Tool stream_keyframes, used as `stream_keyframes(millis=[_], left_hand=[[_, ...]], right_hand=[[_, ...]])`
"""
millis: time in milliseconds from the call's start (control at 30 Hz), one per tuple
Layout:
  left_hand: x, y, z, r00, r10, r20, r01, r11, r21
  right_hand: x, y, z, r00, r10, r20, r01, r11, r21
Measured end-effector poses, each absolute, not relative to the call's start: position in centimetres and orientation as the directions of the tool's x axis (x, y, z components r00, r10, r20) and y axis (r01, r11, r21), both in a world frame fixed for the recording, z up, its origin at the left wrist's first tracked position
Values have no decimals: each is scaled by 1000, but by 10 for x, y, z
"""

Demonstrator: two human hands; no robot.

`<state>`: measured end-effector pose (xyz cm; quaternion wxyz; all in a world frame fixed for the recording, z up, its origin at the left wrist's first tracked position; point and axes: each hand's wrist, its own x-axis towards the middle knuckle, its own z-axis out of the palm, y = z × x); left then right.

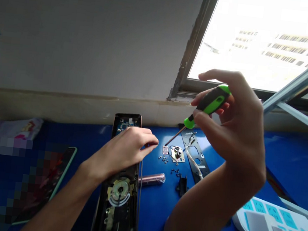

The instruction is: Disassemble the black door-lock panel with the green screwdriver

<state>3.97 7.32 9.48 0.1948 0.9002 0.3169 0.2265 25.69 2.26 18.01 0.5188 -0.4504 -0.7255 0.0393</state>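
My right hand (233, 124) is closed round a green and black screwdriver (212, 101), its shaft slanting down to the left. A small red circuit board (165, 149) lies below the screwdriver's tip; I cannot tell whether they touch. Over a long black open device casing (116, 215), my left hand (131, 144) holds its thumb and fingertips pinched together; anything between them is too small to see. Inside the casing are a blue circuit board (125, 124) and a round metal part (119, 191). Loose screws (163, 159) are scattered beside a square board with a round component (177, 154).
A black perforated plate (198, 155) with a white cable lies at the back. Right of the casing are a wrapped cylinder (153, 179) and a black bracket (182, 186). A power strip (283, 223) is at the right, a tablet (48, 185) at the left.
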Motion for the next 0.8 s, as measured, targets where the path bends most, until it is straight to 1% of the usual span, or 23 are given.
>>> stream_keyframes(millis=[67,133,267,367,567,733,800], left_hand=[[49,75,91,744,634,210,505,-740,445],[61,79,87,786,604,133,522,-763,381],[86,84,78,824,566,-3,555,-806,204],[102,86,74,814,577,-60,580,-806,122],[119,92,69,770,617,-162,633,-770,77],[118,95,68,731,629,-265,668,-739,90],[116,96,70,719,623,-307,675,-731,98]], right_hand=[[268,19,177,-99,750,654,633,554,-540],[278,17,174,-117,780,615,651,528,-546],[294,14,166,-94,803,588,644,500,-580],[302,14,161,-68,813,578,623,487,-612],[310,17,157,-36,839,543,593,455,-664],[311,16,162,-41,908,417,589,359,-724],[311,16,164,-46,918,394,586,344,-734]])
